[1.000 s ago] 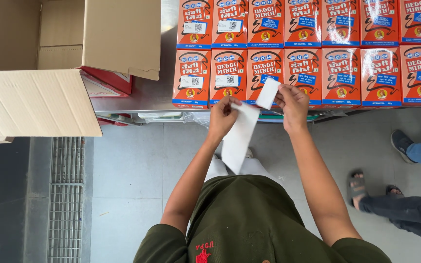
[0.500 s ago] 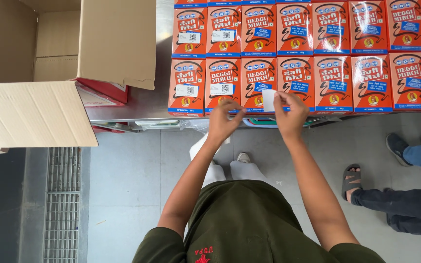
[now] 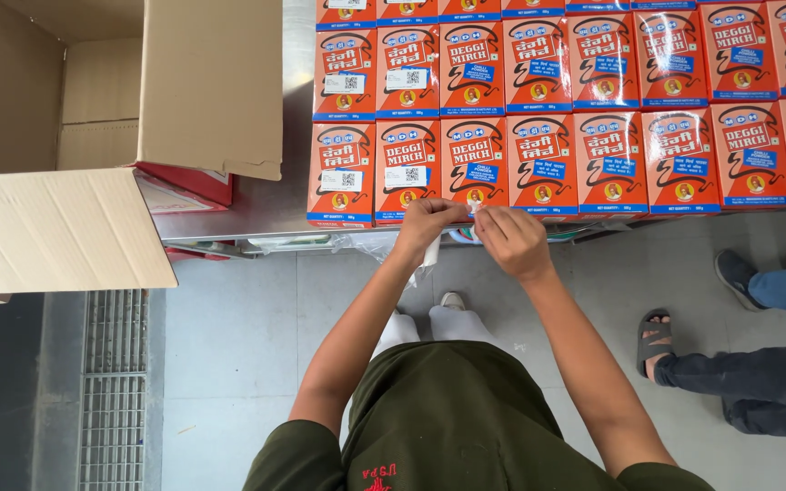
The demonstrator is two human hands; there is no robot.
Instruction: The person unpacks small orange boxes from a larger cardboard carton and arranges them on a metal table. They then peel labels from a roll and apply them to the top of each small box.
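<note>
Both hands point(image 3: 475, 232) seemingly pinching sticker sheet point(image 3: 430, 255)

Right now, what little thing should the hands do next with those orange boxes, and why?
Probably press the white label onto the third orange cardboard box in the front row: the two boxes left of it carry white stickers, it shows none, and both the left hand and right hand meet there.

I count fifteen orange boxes point(image 3: 475, 164) fully in view in two rows, seven above and eight below, with slivers of more along the top edge. One open carton point(image 3: 120, 109) sits left of them. My two hands, left point(image 3: 425, 227) and right point(image 3: 513, 241), share one white strip point(image 3: 430, 257). Three feet of other people point(image 3: 657, 341) show on the floor.
</note>
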